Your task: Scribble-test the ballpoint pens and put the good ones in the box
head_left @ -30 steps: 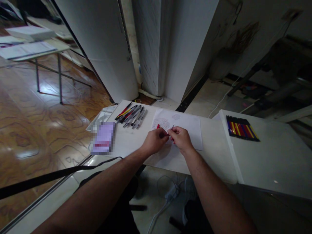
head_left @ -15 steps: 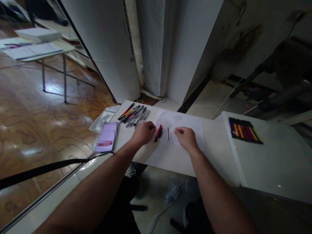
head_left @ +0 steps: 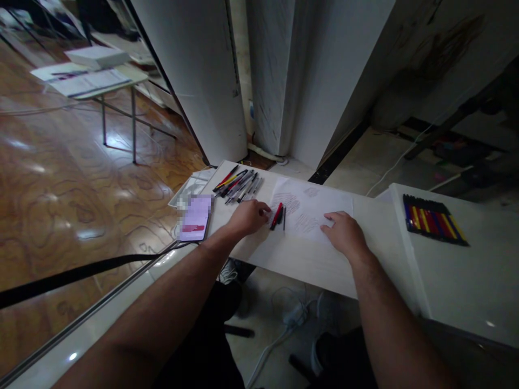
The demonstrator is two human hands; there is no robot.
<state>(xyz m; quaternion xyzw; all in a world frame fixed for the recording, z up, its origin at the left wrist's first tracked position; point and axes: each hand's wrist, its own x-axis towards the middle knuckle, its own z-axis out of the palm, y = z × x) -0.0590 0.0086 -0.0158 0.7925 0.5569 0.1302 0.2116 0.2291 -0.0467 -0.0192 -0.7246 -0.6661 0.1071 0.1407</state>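
A red pen with a dark end lies on a white sheet of paper marked with scribbled patches. Beside it is a thin black stick, perhaps a refill, with another dark piece between them that is hard to make out. My left hand rests at the paper's left side, just left of the red pen, thumb and fingers slightly apart and nothing visible in them. Over the right part of the sheet, my right hand has its thumb and forefinger spread, holding nothing.
Several pens and markers lie in a pile at the table's far left. A phone sits at the left edge. On the raised white surface at right is a row of coloured pens. Cables lie on the floor below.
My right hand has gone from a pinch to spread fingers and moved right, away from the pens. The thin black stick now lies closer to the red pen. The view has shifted.
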